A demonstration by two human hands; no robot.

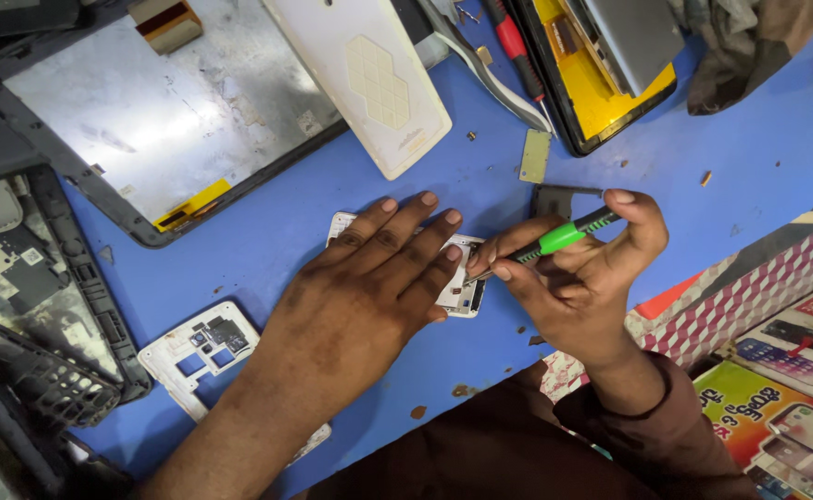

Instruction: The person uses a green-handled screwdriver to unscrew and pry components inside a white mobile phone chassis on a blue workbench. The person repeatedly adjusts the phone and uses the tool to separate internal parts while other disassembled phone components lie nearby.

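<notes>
My left hand [360,296] lies flat, fingers spread, on a small white phone frame [462,287] on the blue table [332,194]. Most of the frame is hidden under the palm. My right hand [578,273] grips a green and black screwdriver [554,239]. Its tip touches the frame's right end near my left fingertips.
A white phone midframe [204,350] lies at the lower left. A large tablet panel [165,111] and a white back cover [369,79] sit at the top. An opened device with yellow lining [601,93], a red-handled tool [515,46], small metal plates [536,155] and colourful printed sheets [777,370] are around.
</notes>
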